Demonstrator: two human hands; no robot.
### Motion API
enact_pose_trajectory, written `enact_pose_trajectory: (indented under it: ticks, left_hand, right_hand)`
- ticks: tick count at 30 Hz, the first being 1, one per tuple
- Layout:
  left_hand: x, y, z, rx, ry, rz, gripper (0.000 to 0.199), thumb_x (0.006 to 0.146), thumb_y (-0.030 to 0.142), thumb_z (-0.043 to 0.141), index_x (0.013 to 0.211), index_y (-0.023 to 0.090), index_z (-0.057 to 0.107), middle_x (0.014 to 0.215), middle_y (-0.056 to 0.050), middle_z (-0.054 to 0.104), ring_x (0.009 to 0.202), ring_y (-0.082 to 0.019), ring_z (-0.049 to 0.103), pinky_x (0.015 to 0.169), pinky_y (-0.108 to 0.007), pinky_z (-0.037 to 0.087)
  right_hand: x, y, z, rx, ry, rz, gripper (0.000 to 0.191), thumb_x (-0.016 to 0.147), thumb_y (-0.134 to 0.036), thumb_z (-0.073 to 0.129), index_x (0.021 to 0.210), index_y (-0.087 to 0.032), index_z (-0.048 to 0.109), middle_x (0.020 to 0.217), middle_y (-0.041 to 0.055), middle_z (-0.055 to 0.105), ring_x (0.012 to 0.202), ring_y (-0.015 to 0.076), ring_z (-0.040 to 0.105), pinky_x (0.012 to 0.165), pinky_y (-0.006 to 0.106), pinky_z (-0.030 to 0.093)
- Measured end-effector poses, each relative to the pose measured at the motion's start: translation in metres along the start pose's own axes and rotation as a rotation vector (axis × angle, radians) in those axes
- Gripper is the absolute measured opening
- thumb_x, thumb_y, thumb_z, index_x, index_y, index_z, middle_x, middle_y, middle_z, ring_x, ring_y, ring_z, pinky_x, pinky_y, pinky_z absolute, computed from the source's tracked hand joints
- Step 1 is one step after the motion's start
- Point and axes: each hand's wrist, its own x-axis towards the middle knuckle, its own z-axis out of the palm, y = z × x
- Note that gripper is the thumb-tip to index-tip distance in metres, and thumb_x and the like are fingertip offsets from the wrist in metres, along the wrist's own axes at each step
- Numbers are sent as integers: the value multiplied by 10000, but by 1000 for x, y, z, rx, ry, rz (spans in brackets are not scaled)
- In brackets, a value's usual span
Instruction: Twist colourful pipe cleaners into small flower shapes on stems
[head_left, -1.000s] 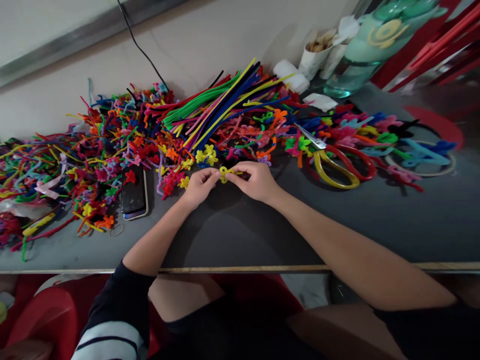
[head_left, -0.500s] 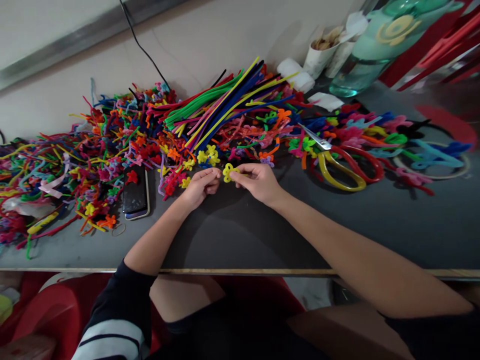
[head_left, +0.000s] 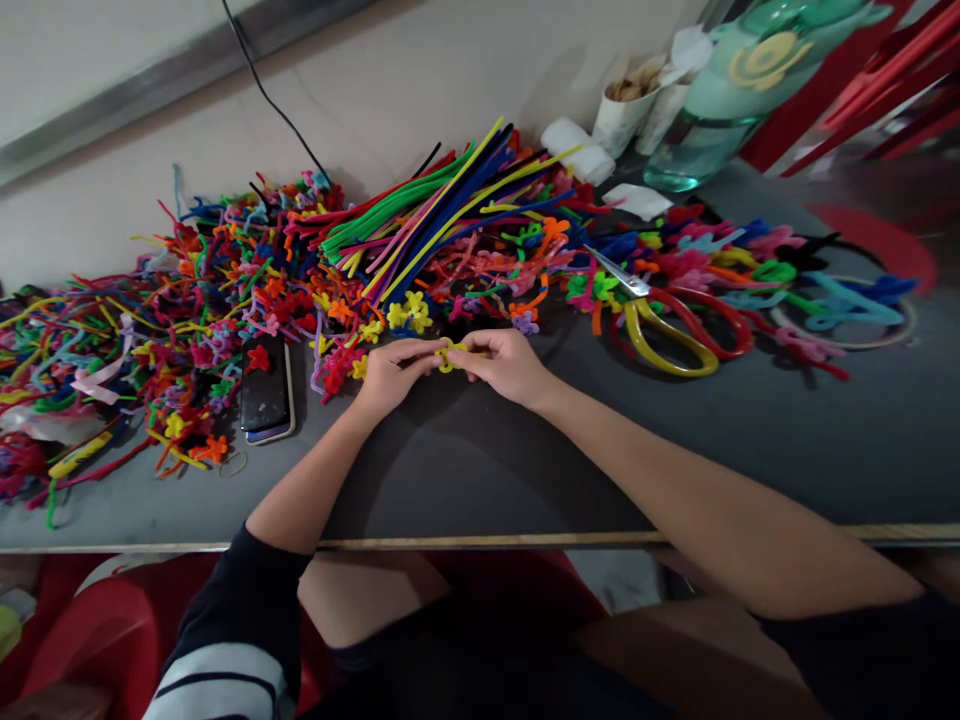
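Observation:
A small yellow pipe-cleaner flower (head_left: 448, 356) is pinched between both hands just above the dark table. My left hand (head_left: 396, 376) grips its left side with thumb and fingertips. From the other side, my right hand (head_left: 511, 366) holds it with closed fingers, which partly cover the petals. Behind the hands lie more yellow pipe-cleaner flowers (head_left: 409, 312). Loose straight pipe cleaners (head_left: 431, 225) in green, blue, yellow and pink are heaped farther back.
Scissors (head_left: 671, 335) with red and yellow handles lie to the right, near a headband (head_left: 847, 335). A phone (head_left: 265, 395) rests left of the hands beside a tangled pile of pipe-cleaner pieces (head_left: 187, 290). A green bottle (head_left: 701, 120) and paper cups (head_left: 622, 115) stand at the back.
My left hand has come over to the yellow flower and now pinches its left side, where it was apart before. The camera view has shifted slightly.

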Motion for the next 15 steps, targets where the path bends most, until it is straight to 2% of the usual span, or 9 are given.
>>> enact_pose_trajectory:
  ticks: [5,9,15]
  left_hand:
    - [-3,7,4,193,128,114,126,824,282,679,909,226,753,882,-48,744,816,-148,685,781,-296,552]
    - [-4,10,4,257,131,173,106,836,254,661,881,229,754,858,-42,742,807,-144,682,770,-284,547]
    - [-5,8,4,257,118,186,95,834,248,661,864,225,748,848,-42,740,799,-144,679,761,-279,540]
  right_hand:
    - [3,4,-2,-43,-22,21,444,689,-588,697,641,-157,601,458,-25,515,414,66,416,447,236,299]
    - [3,4,-2,-23,-32,7,441,680,-583,708,629,-162,587,488,-29,518,428,66,427,460,240,325]
    - [3,3,-4,-9,-109,-3,421,711,-569,691,667,-165,583,510,-36,512,447,68,428,468,237,331]
